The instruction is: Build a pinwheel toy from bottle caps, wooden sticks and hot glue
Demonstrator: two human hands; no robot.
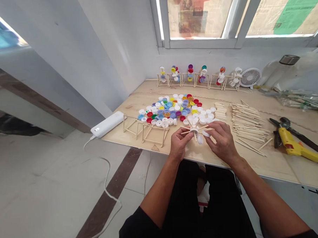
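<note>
Between my hands is a small wheel of wooden sticks that radiate from a white hub, with white bottle caps on some stick ends. My left hand pinches this wheel by its hub from the left. In my right hand a white bottle cap is held between thumb and fingers, beside a stick on the wheel's right side. Whether that cap touches the stick I cannot tell. Just beyond lies a pile of coloured bottle caps.
Two stick frames stand left, near a white power strip. Wooden sticks lie right, before a yellow glue gun and pliers. Along the wall stand several finished cap wheels on frames and a small fan.
</note>
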